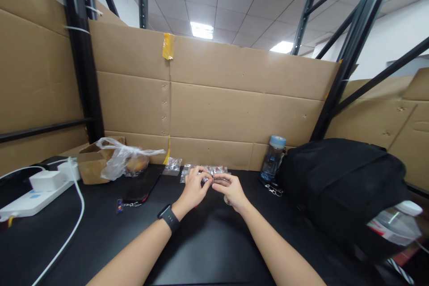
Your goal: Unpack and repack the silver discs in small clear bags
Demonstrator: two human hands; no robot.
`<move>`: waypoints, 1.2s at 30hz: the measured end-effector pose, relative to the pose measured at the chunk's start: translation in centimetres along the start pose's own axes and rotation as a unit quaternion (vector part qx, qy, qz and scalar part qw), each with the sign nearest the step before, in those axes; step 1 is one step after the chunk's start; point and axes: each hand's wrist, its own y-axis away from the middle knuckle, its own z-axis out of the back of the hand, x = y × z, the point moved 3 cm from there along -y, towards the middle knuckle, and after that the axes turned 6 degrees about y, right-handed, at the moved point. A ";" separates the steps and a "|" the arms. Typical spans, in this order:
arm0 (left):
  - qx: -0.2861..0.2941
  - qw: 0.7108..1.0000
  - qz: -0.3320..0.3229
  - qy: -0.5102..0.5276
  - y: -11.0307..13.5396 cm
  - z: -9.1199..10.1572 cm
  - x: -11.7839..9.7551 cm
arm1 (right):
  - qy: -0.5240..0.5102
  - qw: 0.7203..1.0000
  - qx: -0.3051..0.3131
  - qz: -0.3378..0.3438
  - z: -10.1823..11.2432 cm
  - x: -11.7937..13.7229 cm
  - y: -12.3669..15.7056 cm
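My left hand [197, 186], with a dark watch [169, 218] on its wrist, is closed in a pinch over the middle of the black table. Facing it, my right hand [232, 189] is pinched too, and the fingertips of both nearly meet. Whatever lies between them is too small and too covered to name. A small round pale thing [227, 200] shows under my right hand. Just behind the hands lie several small clear plastic packets [219, 170] with bits of red in them. Another clear packet [173, 165] lies further left.
Left stand a white power strip [36, 199] with plugs and cable, a small cardboard box [94, 163], a knotted plastic bag [129, 161] with round orange-brown things, and a dark flat case [143, 187]. Right are a water bottle [273, 158] and a black backpack [338, 187]. Cardboard walls [214, 111] enclose the table [208, 254].
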 end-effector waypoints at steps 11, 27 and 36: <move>-0.009 0.998 0.010 -0.060 0.3 0.2 -0.8 | 0.007 1.000 -0.014 -0.021 -0.2 -0.3 0.2; -0.026 0.996 -0.026 -0.083 0.2 1.2 -1.9 | 0.074 0.997 -0.014 0.014 0.5 -0.8 -0.7; 0.038 0.999 0.004 0.013 0.1 0.8 -1.4 | 0.178 0.981 0.016 0.076 0.8 -0.6 -1.1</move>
